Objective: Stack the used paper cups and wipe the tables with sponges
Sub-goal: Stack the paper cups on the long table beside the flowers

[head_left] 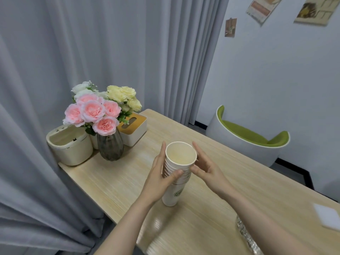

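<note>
A stack of several white paper cups point(174, 192) stands upright on the light wooden table point(117, 181), its top cup open and empty-looking. My left hand point(161, 173) grips the stack from the left, thumb across the front of the rims. My right hand point(204, 166) touches the stack's right side just under the top rim, fingers mostly straight. A white sponge-like pad point(327, 216) lies at the table's right edge.
A vase of pink and cream flowers point(110, 146), a cream bin point(70, 144) and a tissue box point(134, 131) crowd the table's far left corner. Crinkled foil point(246, 234) lies near right. A green-and-white chair point(248, 138) stands beyond the table; grey curtains hang on the left.
</note>
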